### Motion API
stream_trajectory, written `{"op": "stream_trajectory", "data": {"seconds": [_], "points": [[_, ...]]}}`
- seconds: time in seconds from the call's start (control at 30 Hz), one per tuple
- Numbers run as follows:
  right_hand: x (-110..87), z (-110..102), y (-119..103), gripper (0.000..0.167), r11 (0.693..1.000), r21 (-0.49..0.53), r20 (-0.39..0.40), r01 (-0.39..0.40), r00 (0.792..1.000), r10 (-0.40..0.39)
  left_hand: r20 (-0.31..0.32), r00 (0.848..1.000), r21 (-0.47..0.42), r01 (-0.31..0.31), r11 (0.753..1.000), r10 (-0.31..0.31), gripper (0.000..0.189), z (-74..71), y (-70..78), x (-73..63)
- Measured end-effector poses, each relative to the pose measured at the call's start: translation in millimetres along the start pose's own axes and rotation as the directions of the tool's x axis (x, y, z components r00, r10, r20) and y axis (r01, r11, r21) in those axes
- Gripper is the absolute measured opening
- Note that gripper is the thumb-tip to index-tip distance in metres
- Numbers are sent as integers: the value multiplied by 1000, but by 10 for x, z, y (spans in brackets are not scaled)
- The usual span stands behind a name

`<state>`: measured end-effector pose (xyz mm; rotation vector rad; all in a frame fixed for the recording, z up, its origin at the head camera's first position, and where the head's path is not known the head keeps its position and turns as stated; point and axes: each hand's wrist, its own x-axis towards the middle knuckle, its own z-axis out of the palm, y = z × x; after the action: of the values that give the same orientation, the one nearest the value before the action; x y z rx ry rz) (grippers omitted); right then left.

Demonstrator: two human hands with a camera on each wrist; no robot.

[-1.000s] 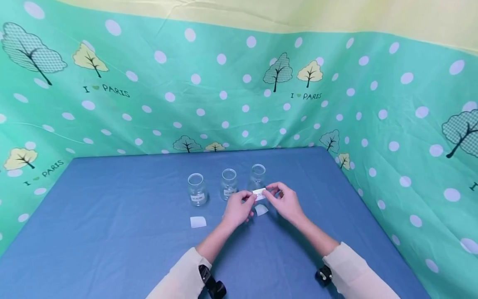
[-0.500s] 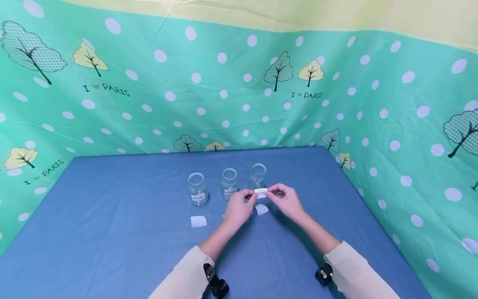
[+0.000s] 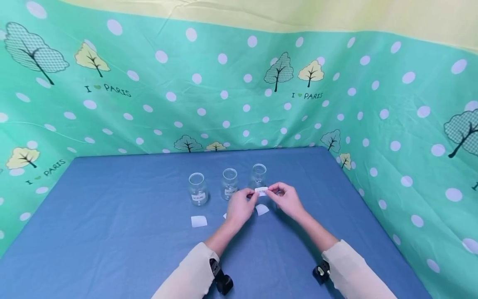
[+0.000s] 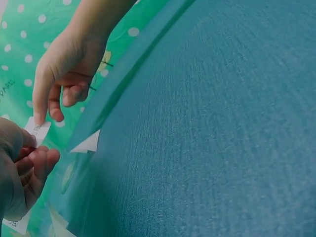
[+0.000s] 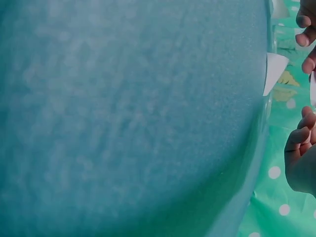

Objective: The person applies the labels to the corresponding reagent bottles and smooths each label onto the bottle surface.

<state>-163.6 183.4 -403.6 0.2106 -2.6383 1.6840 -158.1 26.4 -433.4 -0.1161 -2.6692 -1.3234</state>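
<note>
Three clear glass jars stand in a row in the head view. The left jar [image 3: 197, 182] and the middle jar [image 3: 229, 179] each bear a white printed label on the front. Before the lower front of the right jar [image 3: 258, 174] is a white label [image 3: 261, 191] with dark print. My left hand [image 3: 240, 206] pinches its left edge, and my right hand [image 3: 287, 202] pinches its right edge. Whether the label touches the glass cannot be made out. In the left wrist view, fingertips hold the same label [image 4: 38, 129] from both ends.
White paper pieces lie on the blue tablecloth [image 3: 112, 232]: one paper [image 3: 199, 221] before the left jar, another paper [image 3: 262, 209] below the hands, and a third, mostly hidden behind the left hand. A green dotted curtain [image 3: 149, 83] hangs behind and at the right.
Both hands keep their pinch on the label. It has shifted slightly up and right, and sits more level than a second ago. The left forearm has moved a little to the right.
</note>
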Motion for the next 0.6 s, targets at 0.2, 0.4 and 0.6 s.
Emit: {"op": "stream_trajectory", "data": {"seconds": [0.2, 0.4, 0.6], "points": [[85, -4, 140, 18, 1000, 9, 8, -22, 1000, 22, -15, 999, 94, -30, 995, 31, 19, 16, 29, 41], [247, 24, 439, 21, 1000, 21, -14, -21, 1000, 21, -17, 998, 195, -51, 979, 56, 20, 41, 36, 75], [305, 43, 509, 20, 1000, -17, -24, 7, 1000, -7, -39, 997, 278, -53, 959, 67, 20, 93, 0, 123]]}}
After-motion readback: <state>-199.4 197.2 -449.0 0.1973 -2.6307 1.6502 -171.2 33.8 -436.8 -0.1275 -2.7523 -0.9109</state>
